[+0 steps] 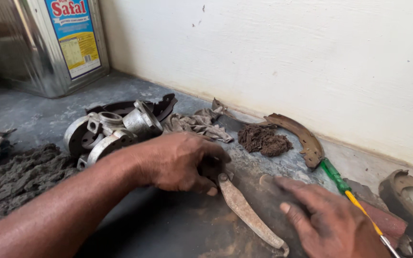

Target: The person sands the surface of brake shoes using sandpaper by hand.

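My left hand point(180, 162) is closed over one end of a rusty flat metal lever point(247, 212) that lies on the dark floor and runs toward the lower right. My right hand point(328, 222) rests flat on the floor just right of the lever, fingers spread and holding nothing. A brake plate assembly point(111, 131) with silver metal parts sits just behind my left forearm.
A curved rusty brake shoe point(299, 134) lies by the white wall, with a clump of brown fibre point(264, 140) and a dirty rag point(199, 123) beside it. A green and yellow screwdriver point(352, 193) lies at right. A large metal tin point(48, 43) stands back left. Grey waste point(15, 177) is piled at left.
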